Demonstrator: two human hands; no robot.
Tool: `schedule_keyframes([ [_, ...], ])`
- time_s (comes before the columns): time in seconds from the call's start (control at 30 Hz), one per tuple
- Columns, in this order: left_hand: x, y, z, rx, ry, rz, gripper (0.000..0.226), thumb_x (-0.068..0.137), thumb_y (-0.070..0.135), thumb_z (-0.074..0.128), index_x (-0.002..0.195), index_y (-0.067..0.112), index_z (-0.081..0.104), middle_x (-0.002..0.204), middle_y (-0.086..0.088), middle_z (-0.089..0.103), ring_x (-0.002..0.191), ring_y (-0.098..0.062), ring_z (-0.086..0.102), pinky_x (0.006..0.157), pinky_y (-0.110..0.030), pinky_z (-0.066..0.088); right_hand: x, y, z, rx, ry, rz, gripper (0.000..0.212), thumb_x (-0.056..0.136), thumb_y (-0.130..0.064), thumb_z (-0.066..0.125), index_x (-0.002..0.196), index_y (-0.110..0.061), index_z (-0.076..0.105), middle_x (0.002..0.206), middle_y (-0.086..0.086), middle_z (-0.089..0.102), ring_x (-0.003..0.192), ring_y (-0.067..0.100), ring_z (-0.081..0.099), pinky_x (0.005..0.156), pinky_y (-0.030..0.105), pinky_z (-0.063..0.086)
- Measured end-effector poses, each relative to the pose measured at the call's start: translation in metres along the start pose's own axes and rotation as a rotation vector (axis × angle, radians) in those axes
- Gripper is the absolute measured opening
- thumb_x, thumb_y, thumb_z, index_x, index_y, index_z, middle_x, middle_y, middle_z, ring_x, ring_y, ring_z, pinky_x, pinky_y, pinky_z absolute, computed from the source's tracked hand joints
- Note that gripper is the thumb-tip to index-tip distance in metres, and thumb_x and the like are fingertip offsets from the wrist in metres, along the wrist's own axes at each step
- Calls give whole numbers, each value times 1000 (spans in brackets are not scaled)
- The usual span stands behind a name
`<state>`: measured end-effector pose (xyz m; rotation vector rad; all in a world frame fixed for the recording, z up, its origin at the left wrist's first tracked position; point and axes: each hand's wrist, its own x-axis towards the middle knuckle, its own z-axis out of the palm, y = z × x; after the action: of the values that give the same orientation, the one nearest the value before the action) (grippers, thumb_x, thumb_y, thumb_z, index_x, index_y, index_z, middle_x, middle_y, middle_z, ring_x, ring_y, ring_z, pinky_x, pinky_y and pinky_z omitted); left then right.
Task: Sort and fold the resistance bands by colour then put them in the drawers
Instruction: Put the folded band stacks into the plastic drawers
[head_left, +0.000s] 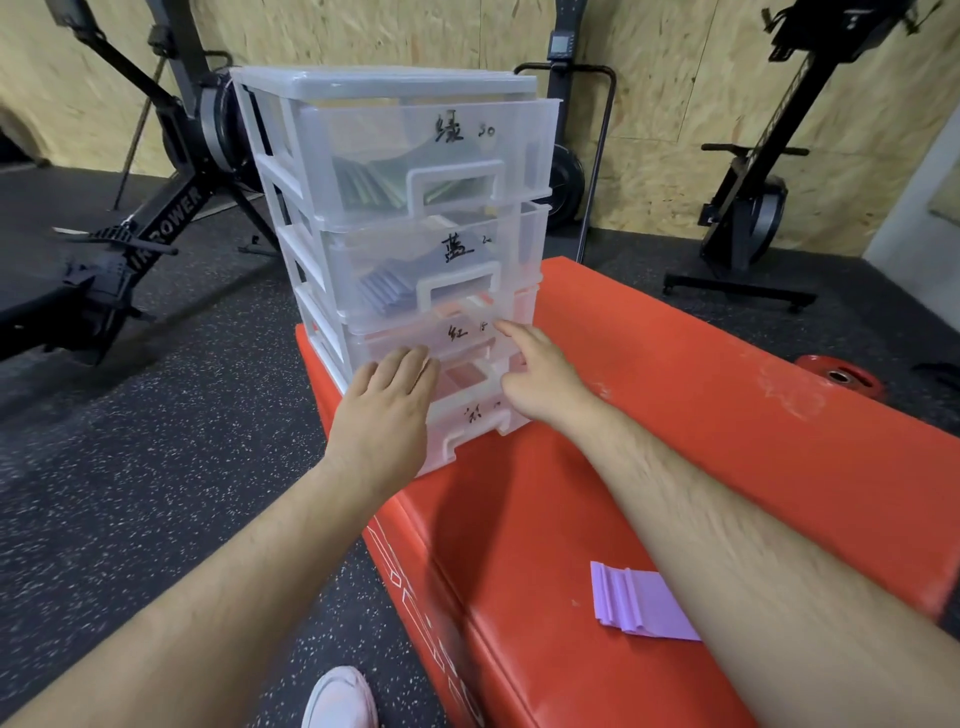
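Lilac folded rubber band (639, 603) lies on the red padded desk (701, 415), before the clear plastic drawer tower (311, 156); left hand (387, 400) and right hand (540, 374), fingers (410, 364) flat, press its red-band drawer (462, 332). Uneven shoving could skid the tower.

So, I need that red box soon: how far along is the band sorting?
Nearly done: green bands and blue bands sit in their labelled drawers. The left hand and right hand touch the front of the red drawer. One folded purple band lies on the red box, not yet stowed.
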<state>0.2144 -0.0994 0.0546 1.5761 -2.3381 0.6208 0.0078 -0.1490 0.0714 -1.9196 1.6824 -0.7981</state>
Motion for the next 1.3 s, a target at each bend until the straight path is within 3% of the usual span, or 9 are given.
schedule_keyframes([
  [0.1, 7, 4, 4, -65, -5, -49, 58, 83, 17, 61, 139, 6, 50, 143, -13, 51, 130, -35, 48, 108, -47, 39, 1, -5, -2, -37, -23, -15, 88, 68, -20, 43, 152, -43, 34, 160, -14, 33, 145, 21, 35, 119, 48, 28],
  [0.27, 12, 28, 1, -308, 33, -20, 60, 89, 25, 50, 148, 16, 41, 148, -5, 46, 135, -30, 42, 110, -44, 34, -36, 0, -13, -170, -11, -118, 82, 73, -30, 42, 153, -43, 33, 160, -16, 33, 144, 22, 36, 117, 45, 28],
  [0.43, 10, 80, -3, -474, -139, 43, 64, 93, 31, 53, 153, 25, 31, 152, 0, 38, 141, -27, 33, 109, -46, 30, -95, 31, -41, -274, -16, -85, 67, 87, -31, 50, 152, -40, 37, 157, -12, 37, 142, 22, 38, 115, 46, 31],
  [0.63, -15, 152, 9, -532, -454, 349, 57, 98, 41, 47, 152, 31, 30, 153, 3, 36, 140, -25, 34, 111, -44, 33, -162, 92, -80, -425, -392, 224, 52, 96, -33, 59, 147, -26, 50, 153, 3, 46, 140, 21, 43, 115, 28, 32],
  [0.83, -22, 197, 7, -411, -618, 558, 49, 100, 33, 43, 149, 33, 35, 150, 5, 36, 137, -22, 37, 109, -41, 35, -203, 130, -104, -545, -472, 385, 45, 91, -23, 60, 136, -20, 59, 138, 5, 61, 120, 26, 60, 97, 31, 49],
  [1.0, -21, 209, 5, -434, -716, 551, 44, 98, 37, 45, 142, 30, 44, 136, 2, 46, 128, -24, 43, 107, -44, 37, -209, 138, -103, -354, -358, 461, 51, 82, -24, 72, 130, -11, 61, 121, 10, 68, 101, 30, 68, 83, 35, 55],
  [1.13, -23, 218, 6, -462, -716, 488, 53, 97, 41, 52, 146, 29, 37, 135, -1, 44, 124, -26, 42, 106, -41, 37, -205, 135, -100, -251, -455, 521, 45, 79, -22, 78, 117, -1, 66, 110, 20, 72, 82, 32, 72, 74, 40, 61],
  [1.23, -25, 217, 8, -511, -707, 463, 71, 94, 44, 58, 153, 25, 25, 140, -3, 42, 126, -27, 41, 108, -40, 36, -200, 129, -100, -216, -451, 465, 21, 81, -14, 73, 101, -8, 72, 91, 13, 74, 64, 22, 67, 54, 28, 57],
  [1.3, -22, 213, 8, -570, -729, 433, 76, 91, 41, 63, 154, 22, 24, 140, -5, 45, 121, -28, 47, 102, -36, 40, -196, 122, -102, -160, -414, 413, 14, 82, -8, 69, 94, -16, 70, 83, 9, 69, 59, 19, 62, 52, 24, 52],
])
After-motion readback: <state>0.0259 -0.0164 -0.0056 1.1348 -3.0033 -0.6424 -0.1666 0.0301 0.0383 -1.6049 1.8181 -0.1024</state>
